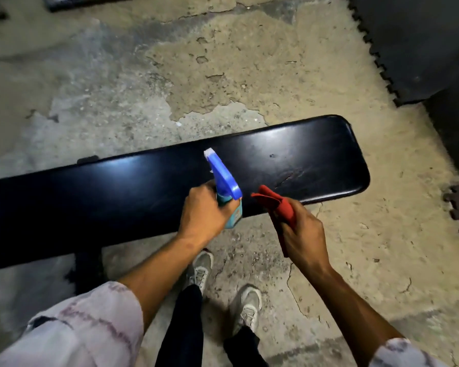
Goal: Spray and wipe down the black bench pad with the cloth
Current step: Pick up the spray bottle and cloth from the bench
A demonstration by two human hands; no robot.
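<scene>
The long black bench pad [133,189] runs across the view from the left edge to a rounded end at the right. My left hand [200,214] grips a spray bottle [224,181] with a blue trigger head, its nozzle pointing away over the pad. My right hand [301,231] holds a bunched red cloth [277,203] at the pad's near edge, just right of the bottle. A creased, scuffed patch shows on the pad beyond the cloth.
The floor is cracked, patchy concrete [223,75]. Dark interlocking floor mats [414,43] lie at the upper right and right edge. A black bench leg [86,271] stands under the pad at the left. My feet in grey shoes [245,305] are close to the bench.
</scene>
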